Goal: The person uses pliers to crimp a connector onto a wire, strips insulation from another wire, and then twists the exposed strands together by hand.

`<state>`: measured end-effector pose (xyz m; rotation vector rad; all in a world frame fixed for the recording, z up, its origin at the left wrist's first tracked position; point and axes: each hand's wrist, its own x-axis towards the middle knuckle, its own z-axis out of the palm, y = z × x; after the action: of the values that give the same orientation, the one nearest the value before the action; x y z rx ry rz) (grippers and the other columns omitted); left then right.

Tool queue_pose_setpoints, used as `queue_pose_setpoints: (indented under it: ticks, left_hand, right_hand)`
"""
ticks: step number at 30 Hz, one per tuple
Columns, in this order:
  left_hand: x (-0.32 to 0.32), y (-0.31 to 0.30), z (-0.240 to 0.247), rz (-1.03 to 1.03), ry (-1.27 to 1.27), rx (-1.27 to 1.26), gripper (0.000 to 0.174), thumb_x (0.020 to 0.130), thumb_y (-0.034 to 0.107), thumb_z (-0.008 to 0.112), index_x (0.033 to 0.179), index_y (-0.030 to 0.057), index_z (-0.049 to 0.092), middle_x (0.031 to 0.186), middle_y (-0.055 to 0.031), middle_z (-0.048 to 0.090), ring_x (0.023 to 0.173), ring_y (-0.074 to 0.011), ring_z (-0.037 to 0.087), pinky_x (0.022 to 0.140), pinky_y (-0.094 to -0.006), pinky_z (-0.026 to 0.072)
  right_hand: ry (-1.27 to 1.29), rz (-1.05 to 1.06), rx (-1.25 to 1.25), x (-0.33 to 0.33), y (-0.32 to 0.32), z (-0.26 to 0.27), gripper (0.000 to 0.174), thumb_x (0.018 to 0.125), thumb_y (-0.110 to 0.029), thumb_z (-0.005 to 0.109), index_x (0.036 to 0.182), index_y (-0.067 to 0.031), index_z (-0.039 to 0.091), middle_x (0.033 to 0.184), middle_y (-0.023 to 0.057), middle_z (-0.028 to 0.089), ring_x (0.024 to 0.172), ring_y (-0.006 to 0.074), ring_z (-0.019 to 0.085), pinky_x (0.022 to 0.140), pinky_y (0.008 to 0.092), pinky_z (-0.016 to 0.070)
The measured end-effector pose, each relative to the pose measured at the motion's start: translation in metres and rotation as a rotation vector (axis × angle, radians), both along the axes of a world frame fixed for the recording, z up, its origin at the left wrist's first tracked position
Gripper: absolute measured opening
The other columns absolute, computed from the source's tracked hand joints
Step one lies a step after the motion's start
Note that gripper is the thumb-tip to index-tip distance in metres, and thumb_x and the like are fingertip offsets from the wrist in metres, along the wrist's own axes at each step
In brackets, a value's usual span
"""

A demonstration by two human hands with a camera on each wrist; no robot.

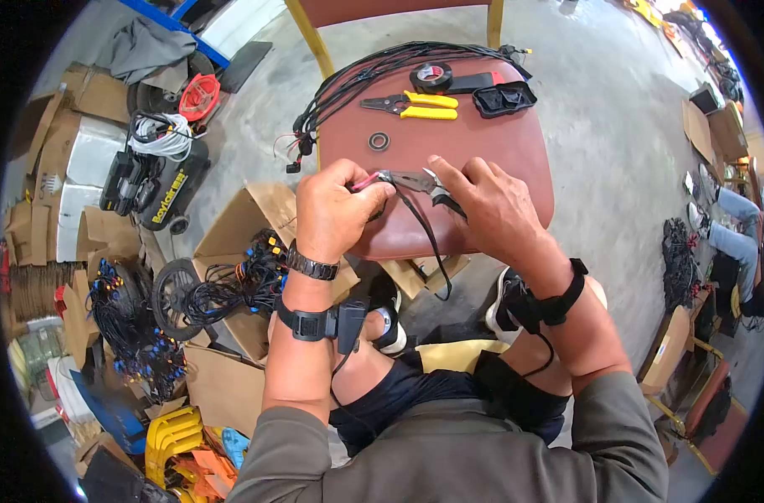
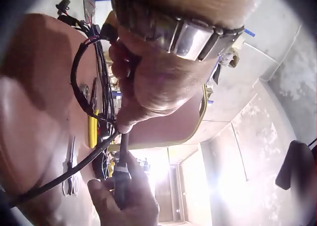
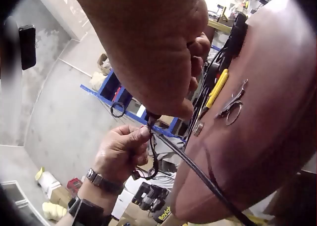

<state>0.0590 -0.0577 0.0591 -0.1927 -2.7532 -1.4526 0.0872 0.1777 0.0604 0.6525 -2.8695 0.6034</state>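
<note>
"Starting nearest the body, what did we log at the wrists?"

"We logged a metal watch [image 1: 312, 267] on the left wrist and a black strap [image 1: 315, 323] just below it. The right forearm carried a strap of the same kind."

"And the hands?"

"Our left hand [image 1: 336, 210] had its thumb and fingers curled and pinched on one end of the black cable [image 1: 426, 230], where a red wire end [image 1: 367, 180] showed. Our right hand [image 1: 483, 205] pinched the same cable just beside it, with its fingertips closed on a grey section. Both hands hovered over the front edge of the chair seat [image 1: 483, 142], and the slack cable hung in a loop past that edge."

"What lay farther back on the seat?"

"First we noted a small metal ring [image 1: 379, 141], lying flat and apart from the hands. Behind it lay the yellow-handled pliers [image 1: 411, 105]. Near them sat a roll of black tape [image 1: 431, 77], with a black plastic cover [image 1: 505, 99] to its right. A bundle of black wires [image 1: 357, 80] ran along the rear edge and drooped off the left side."

"And beyond the chair?"

"We recorded a concrete floor [image 1: 617, 126]."
</note>
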Motion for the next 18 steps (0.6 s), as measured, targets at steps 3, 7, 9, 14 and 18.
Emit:
queue_pose_setpoints:
  ticks: [3, 7, 9, 14, 18]
  left_hand:
    - [-0.001, -0.001, -0.004, -0.010, 0.060, -0.033, 0.017, 0.078, 0.006, 0.080, 0.077, -0.0013, 0.064, 0.065, -0.0030, 0.066, 0.060, -0.0063, 0.060, 0.053, -0.0245, 0.0481]
    - [0.002, 0.001, -0.010, -0.005, 0.209, -0.096, 0.016, 0.078, 0.007, 0.079, 0.076, -0.0006, 0.065, 0.065, -0.0062, 0.069, 0.059, -0.0098, 0.064, 0.054, -0.0254, 0.0498]
    - [0.003, 0.004, -0.010, 0.002, 0.320, -0.148, 0.016, 0.077, 0.007, 0.080, 0.075, 0.0003, 0.066, 0.064, -0.0072, 0.069, 0.058, -0.0114, 0.065, 0.054, -0.0256, 0.0499]
    - [0.004, 0.010, -0.016, 0.039, 0.455, -0.182, 0.016, 0.075, 0.008, 0.081, 0.073, 0.0020, 0.066, 0.064, -0.0078, 0.069, 0.057, -0.0128, 0.066, 0.054, -0.0258, 0.0501]
    - [0.002, 0.014, -0.022, 0.062, 0.472, -0.161, 0.016, 0.075, 0.007, 0.081, 0.072, 0.0023, 0.066, 0.064, -0.0074, 0.069, 0.058, -0.0124, 0.066, 0.055, -0.0262, 0.0504]
  right_hand:
    - [-0.046, -0.009, -0.033, 0.001, 0.000, 0.004, 0.048, 0.084, -0.016, 0.065, 0.131, -0.0160, 0.054, 0.090, 0.0135, 0.061, 0.085, 0.0344, 0.065, 0.068, 0.0450, 0.0530]
    - [-0.131, -0.009, -0.127, 0.007, 0.002, 0.013, 0.047, 0.084, -0.017, 0.066, 0.129, -0.0144, 0.055, 0.089, 0.0162, 0.063, 0.083, 0.0378, 0.066, 0.068, 0.0466, 0.0532]
    - [-0.224, -0.029, -0.156, 0.009, 0.002, 0.015, 0.054, 0.082, -0.017, 0.069, 0.134, -0.0143, 0.053, 0.095, 0.0165, 0.064, 0.084, 0.0385, 0.065, 0.071, 0.0468, 0.0525]
    - [-0.329, -0.012, -0.312, 0.014, 0.003, 0.009, 0.058, 0.082, -0.015, 0.069, 0.136, -0.0092, 0.050, 0.104, 0.0204, 0.064, 0.091, 0.0412, 0.064, 0.078, 0.0475, 0.0517]
    - [-0.376, 0.025, -0.435, 0.016, 0.003, 0.008, 0.057, 0.084, -0.015, 0.068, 0.136, -0.0047, 0.048, 0.107, 0.0216, 0.065, 0.095, 0.0414, 0.064, 0.082, 0.0454, 0.0509]
